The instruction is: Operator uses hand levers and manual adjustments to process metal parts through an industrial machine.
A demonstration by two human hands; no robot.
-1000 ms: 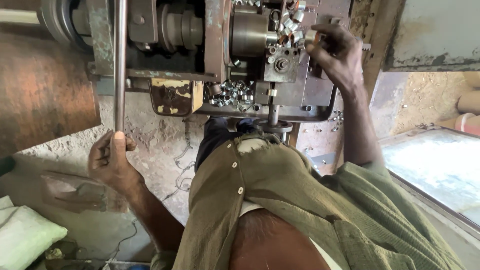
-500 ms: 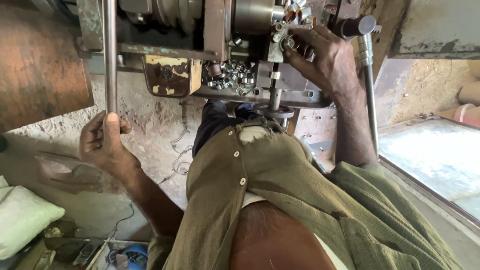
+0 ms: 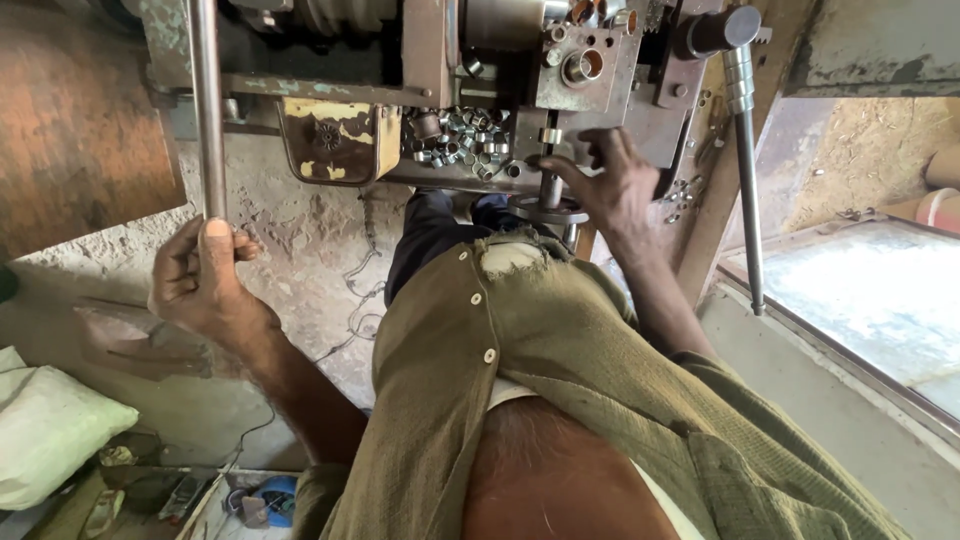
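Left hand point(image 3: 200, 275) is wrapped tight around the steel lever bar point(image 3: 207, 110) at 9 o'clock, bracing it. Right hand point(image 3: 610, 185), fingers spread, reaches the small metal rings point(image 3: 460, 140) at 12 o'clock, grasping nothing

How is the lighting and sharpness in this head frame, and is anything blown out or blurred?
Head view: daylight from the right washes out the pale slab; the machine and rings sit in dimmer, even light and stay readable. Left hand on the bar and right hand look fairly sharp; the shirt nearest the lens is softer.
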